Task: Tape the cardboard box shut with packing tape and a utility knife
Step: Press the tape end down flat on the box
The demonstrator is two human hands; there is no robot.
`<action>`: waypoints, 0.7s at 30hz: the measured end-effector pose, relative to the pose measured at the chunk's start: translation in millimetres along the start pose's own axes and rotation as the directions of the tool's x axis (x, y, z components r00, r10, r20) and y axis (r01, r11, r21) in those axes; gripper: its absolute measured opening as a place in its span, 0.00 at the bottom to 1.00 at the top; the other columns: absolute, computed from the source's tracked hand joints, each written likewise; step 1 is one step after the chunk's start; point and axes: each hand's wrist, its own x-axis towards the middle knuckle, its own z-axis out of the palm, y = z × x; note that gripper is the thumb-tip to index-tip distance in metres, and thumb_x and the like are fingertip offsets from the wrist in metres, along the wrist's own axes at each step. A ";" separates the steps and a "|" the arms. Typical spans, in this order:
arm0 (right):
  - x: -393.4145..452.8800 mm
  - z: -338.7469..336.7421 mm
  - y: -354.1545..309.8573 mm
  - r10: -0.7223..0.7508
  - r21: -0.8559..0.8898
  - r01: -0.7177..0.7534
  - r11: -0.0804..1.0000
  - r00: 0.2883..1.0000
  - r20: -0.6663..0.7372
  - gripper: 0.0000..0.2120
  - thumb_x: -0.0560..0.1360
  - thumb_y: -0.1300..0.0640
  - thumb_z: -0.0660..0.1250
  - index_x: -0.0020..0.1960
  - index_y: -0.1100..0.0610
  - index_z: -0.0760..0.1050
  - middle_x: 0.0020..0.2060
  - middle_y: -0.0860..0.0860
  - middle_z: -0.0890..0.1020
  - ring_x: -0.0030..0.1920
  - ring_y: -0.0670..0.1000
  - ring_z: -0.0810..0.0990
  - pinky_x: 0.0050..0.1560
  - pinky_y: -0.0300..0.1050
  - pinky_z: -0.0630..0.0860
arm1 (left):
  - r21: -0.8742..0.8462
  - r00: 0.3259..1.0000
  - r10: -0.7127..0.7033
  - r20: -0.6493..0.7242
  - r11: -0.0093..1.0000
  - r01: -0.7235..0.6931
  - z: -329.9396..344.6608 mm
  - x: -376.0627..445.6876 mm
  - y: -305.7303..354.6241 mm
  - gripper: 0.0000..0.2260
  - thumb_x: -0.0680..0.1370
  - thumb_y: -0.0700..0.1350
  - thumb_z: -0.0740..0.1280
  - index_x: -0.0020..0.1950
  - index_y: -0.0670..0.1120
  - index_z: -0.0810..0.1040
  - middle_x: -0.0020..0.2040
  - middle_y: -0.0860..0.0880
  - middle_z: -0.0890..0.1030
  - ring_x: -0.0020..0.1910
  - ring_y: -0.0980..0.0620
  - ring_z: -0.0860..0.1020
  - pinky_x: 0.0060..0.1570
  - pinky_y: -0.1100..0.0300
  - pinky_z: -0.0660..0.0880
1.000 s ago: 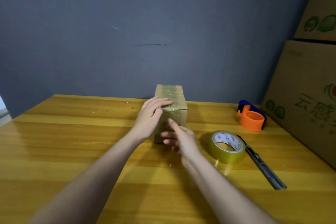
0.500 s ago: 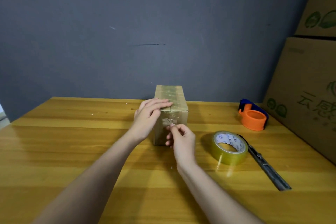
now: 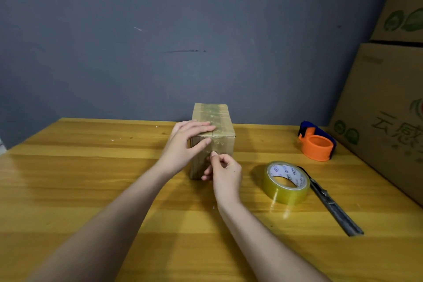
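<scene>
Box (image 3: 219,121) upright, long axis pointing toward wall (image 3: 160,30).

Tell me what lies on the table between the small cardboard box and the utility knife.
The roll of packing tape lies between the cardboard box and the utility knife, seen in the head view.

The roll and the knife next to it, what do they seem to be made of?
Roll: clear yellowish plastic tape, glossy, wound on a white printed core, probably card. Knife: grey and dull, looks like metal, though it could be plastic.
</scene>
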 end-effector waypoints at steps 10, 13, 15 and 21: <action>-3.1 -13.4 -7.6 -0.065 -0.488 0.165 0.857 0.974 0.216 0.14 0.74 0.50 0.64 0.33 0.55 0.74 0.22 0.48 0.77 0.26 0.50 0.75 0.32 0.46 0.73 | 0.182 0.991 0.077 0.113 0.979 -0.096 -9.8 -2.5 -1.8 0.26 0.72 0.49 0.72 0.68 0.60 0.69 0.68 0.61 0.70 0.68 0.53 0.65 0.70 0.58 0.61; -8.7 -26.4 -21.8 -0.379 -0.664 0.385 0.641 0.911 0.163 0.11 0.73 0.46 0.64 0.37 0.52 0.70 0.28 0.46 0.75 0.34 0.51 0.74 0.35 0.46 0.69 | 0.261 0.978 0.130 0.161 0.950 -0.169 -13.4 -3.6 -2.8 0.33 0.70 0.48 0.74 0.71 0.60 0.64 0.71 0.61 0.68 0.69 0.53 0.63 0.70 0.59 0.60; -5.2 -31.7 -31.5 -0.595 -0.652 0.517 0.554 0.794 0.124 0.08 0.72 0.47 0.64 0.44 0.51 0.70 0.39 0.46 0.76 0.42 0.50 0.74 0.41 0.47 0.71 | 0.291 0.971 0.133 0.196 0.938 -0.187 -16.1 -3.9 -2.1 0.37 0.68 0.46 0.74 0.73 0.60 0.60 0.72 0.60 0.67 0.70 0.54 0.62 0.70 0.59 0.61; 35.8 -24.2 -41.7 -0.561 -0.690 0.589 0.421 0.767 0.312 0.24 0.74 0.39 0.59 0.65 0.49 0.68 0.66 0.45 0.70 0.71 0.47 0.63 0.65 0.48 0.61 | 0.065 0.992 -0.052 0.118 0.997 0.044 -22.5 -4.4 3.3 0.24 0.76 0.54 0.61 0.72 0.56 0.65 0.70 0.58 0.70 0.69 0.60 0.63 0.70 0.56 0.63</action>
